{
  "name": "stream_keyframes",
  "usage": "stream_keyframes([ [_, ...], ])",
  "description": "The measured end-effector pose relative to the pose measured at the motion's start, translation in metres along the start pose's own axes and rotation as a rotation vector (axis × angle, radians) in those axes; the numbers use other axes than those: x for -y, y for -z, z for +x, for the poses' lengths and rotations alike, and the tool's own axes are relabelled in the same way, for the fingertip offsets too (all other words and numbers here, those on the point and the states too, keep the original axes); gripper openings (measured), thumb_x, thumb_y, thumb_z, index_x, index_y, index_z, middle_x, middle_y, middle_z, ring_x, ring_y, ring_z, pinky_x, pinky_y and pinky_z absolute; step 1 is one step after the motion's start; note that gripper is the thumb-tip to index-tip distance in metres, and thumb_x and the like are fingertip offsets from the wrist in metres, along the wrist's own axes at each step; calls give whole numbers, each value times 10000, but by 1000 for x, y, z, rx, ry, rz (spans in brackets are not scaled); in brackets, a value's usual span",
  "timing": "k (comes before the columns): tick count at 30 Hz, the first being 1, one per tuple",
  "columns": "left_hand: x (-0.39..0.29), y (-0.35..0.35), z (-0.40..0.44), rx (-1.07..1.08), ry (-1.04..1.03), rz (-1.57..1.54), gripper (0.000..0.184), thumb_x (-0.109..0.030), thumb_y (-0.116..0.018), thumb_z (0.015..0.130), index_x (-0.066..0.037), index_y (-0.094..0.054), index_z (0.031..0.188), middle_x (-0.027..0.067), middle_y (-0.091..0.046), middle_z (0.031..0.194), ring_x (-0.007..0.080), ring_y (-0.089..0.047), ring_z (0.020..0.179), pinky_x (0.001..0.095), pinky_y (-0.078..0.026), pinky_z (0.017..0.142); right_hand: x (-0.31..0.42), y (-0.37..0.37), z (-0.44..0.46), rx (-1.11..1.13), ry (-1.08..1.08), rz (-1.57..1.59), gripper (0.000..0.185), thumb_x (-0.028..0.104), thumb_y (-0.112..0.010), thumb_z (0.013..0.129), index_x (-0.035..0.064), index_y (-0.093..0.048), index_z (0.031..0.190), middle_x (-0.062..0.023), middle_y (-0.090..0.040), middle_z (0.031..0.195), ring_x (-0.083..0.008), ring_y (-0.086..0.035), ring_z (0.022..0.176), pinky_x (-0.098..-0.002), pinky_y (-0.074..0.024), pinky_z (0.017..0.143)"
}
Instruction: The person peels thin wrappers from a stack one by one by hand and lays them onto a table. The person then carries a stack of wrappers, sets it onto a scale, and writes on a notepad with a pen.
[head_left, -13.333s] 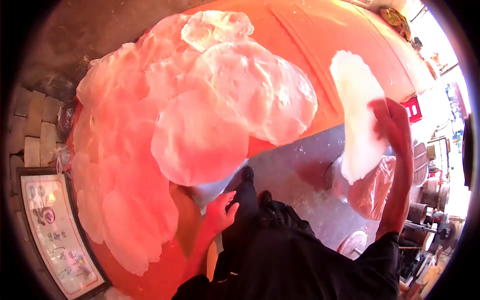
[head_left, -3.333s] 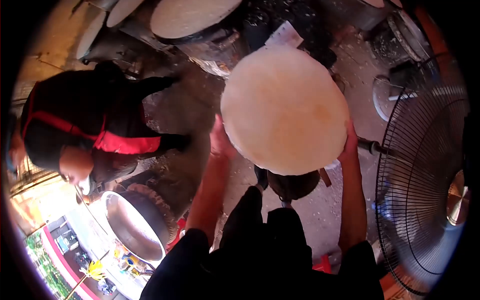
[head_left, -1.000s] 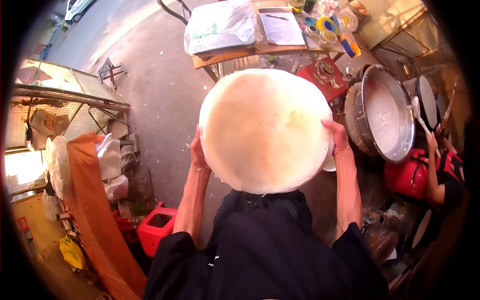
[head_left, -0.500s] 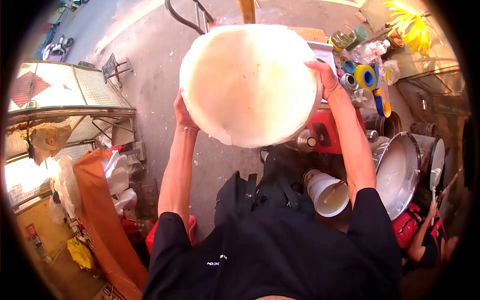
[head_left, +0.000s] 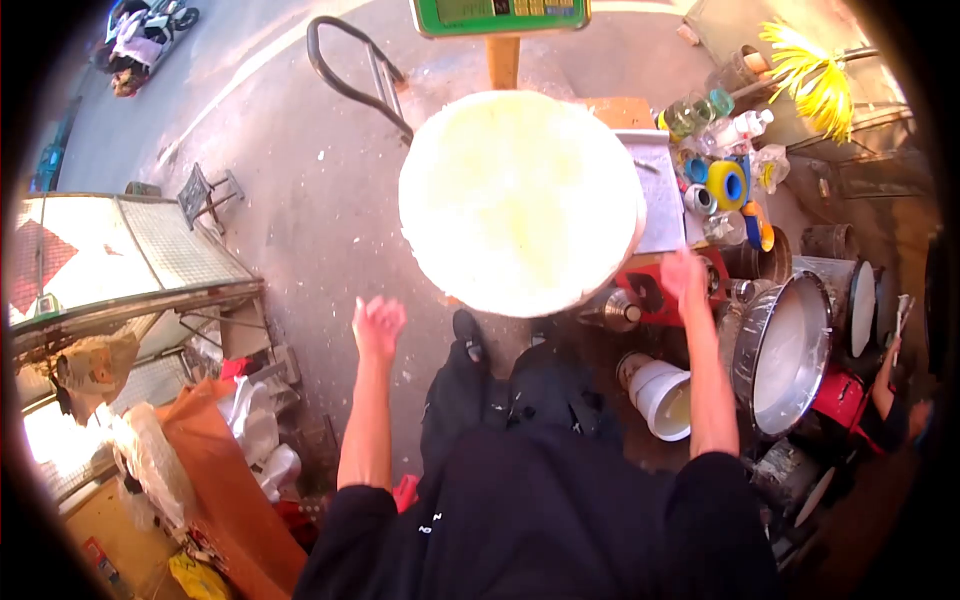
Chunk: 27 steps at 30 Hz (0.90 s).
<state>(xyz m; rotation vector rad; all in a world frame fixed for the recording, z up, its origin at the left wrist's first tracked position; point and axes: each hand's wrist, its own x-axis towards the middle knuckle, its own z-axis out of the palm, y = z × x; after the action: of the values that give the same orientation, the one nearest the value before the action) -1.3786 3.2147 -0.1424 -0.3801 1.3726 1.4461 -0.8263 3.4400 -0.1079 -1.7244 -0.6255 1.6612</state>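
Observation:
A large round white slab [head_left: 520, 200] with a slightly rough rim lies in front of the yellow post of a scale; whatever bears it from below is hidden. Behind it stands the scale's green display unit [head_left: 500, 14], cut off by the top edge. My left hand [head_left: 378, 325] is to the lower left of the slab, apart from it, empty, with fingers loosely bent. To the slab's lower right is my right hand [head_left: 685, 275], also empty and somewhat blurred, near a sheet of written paper [head_left: 655, 195].
Tape rolls [head_left: 727, 185] and bottles crowd the right side. Below them are a metal flask [head_left: 615, 310], a white bucket [head_left: 660, 395] and a wide metal basin [head_left: 790, 355]. A co-worker's arm [head_left: 885, 380] shows at far right. A curved metal handle [head_left: 350, 75] rises behind.
Both hands have let go of the white slab and drawn back toward my body. The slab sits lower in view, and the green scale display now shows above it.

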Motion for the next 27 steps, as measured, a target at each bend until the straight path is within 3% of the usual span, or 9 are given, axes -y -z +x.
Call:
stream_keyframes([
  [1,16,36,-6,-71,80,43,546,-540,-501,891,-21,-511,1057,171,-591,939,329,-592,898,456,-510,784,-17,-1,-40,-68,-86,-14,329,461,-556,871,209,-419,709,86,-414,565,-71,-414,464,-219,-320,402],
  [5,88,203,-29,-191,415,483,387,-464,-472,923,-95,-547,837,85,-563,646,232,-585,593,374,-452,470,-164,25,-170,-258,-547,-154,392,526,-599,834,176,-468,716,-14,-481,556,-131,-444,438,-272,-341,380],
  [6,96,236,-38,-157,462,597,379,-422,-466,929,-85,-583,802,102,-574,651,220,-580,601,357,-455,506,-178,2,-206,-325,-658,-256,387,527,-618,821,149,-534,816,-39,-516,592,-141,-459,432,-276,-364,381],
  [7,99,253,-47,-154,492,696,379,-420,-467,929,-81,-589,811,104,-580,661,223,-584,614,356,-459,520,-227,9,-222,-222,-749,-328,604,536,-617,820,53,-538,1174,-158,-628,944,-255,-614,738,-392,-511,628],
  [9,103,264,-57,-171,484,854,379,-416,-470,928,-74,-602,830,107,-590,683,227,-592,639,354,-467,547,-278,5,-260,-93,-800,-436,577,519,-603,833,49,-550,1163,-149,-631,959,-248,-611,758,-388,-505,645],
  [13,104,235,-29,-165,328,941,384,-408,-475,926,-60,-628,867,113,-612,725,236,-608,689,350,-482,602,-300,-1,-299,-28,-681,-517,527,487,-575,860,41,-576,1142,-130,-637,988,-233,-604,797,-379,-493,678],
  [21,-17,50,52,118,188,401,463,-409,-440,940,-8,-459,1170,212,-583,1023,331,-620,911,421,-550,763,-260,-18,-260,91,-351,-597,450,422,-520,915,27,-628,1100,-93,-649,1047,-204,-590,875,-362,-469,744],
  [23,-42,32,57,133,134,340,476,-393,-448,941,15,-450,1187,243,-564,1072,352,-614,945,432,-550,768,-204,-62,-246,-147,-482,-396,445,445,-507,921,33,-647,1015,-43,-628,845,-159,-559,768,-334,-449,664],
  [27,-47,30,48,155,85,364,480,-377,-473,935,22,-441,1200,244,-567,1064,355,-619,936,430,-550,781,-191,-65,-223,31,-328,-265,443,462,-518,909,46,-662,959,-61,-645,856,-173,-576,799,-306,-436,707],
])
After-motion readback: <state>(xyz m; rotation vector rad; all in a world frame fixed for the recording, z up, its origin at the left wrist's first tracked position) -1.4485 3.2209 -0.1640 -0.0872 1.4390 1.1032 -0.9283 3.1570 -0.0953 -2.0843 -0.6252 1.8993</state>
